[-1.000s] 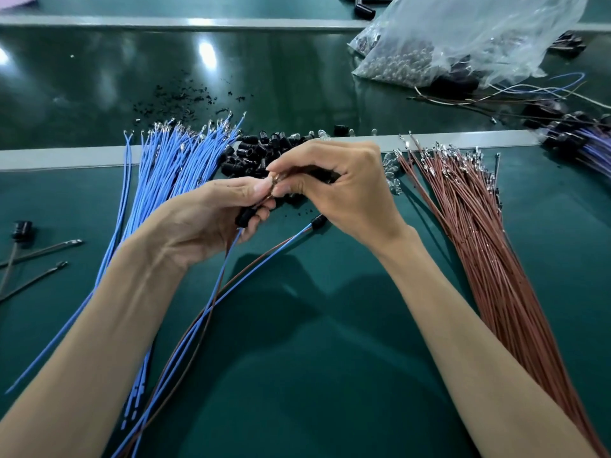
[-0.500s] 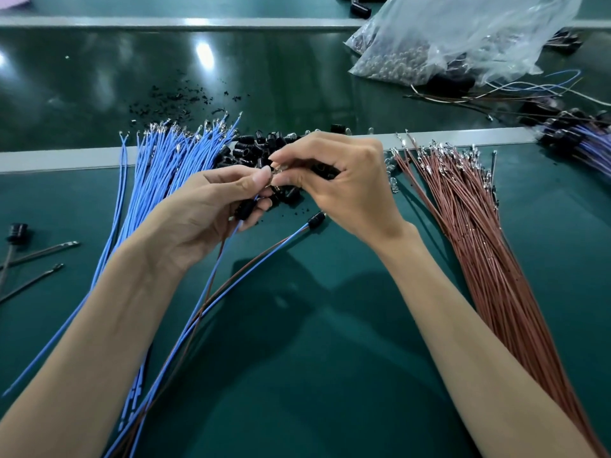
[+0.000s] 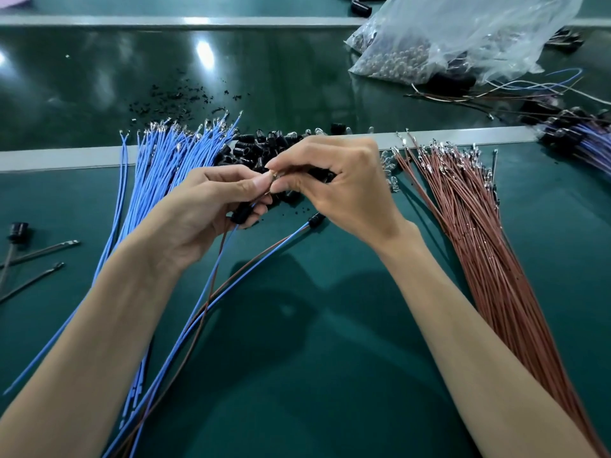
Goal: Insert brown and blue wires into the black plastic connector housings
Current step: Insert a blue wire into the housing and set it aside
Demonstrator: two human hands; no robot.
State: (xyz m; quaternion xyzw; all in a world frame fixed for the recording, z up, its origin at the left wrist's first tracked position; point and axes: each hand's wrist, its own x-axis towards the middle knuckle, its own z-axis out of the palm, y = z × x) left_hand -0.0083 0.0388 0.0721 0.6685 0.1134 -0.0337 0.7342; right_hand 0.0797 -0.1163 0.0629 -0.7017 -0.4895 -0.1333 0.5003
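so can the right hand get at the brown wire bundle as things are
probably yes: the brown wire bundle lies on the mat just right of the right hand, nothing between, though it is pinching a wire end

Near surface: matte green mat (image 3: 297, 375)
Divider: pale grey strip (image 3: 66, 158) running across
Far surface: glossy dark green top (image 3: 99, 87)
Light: bright glare spots (image 3: 204, 54)
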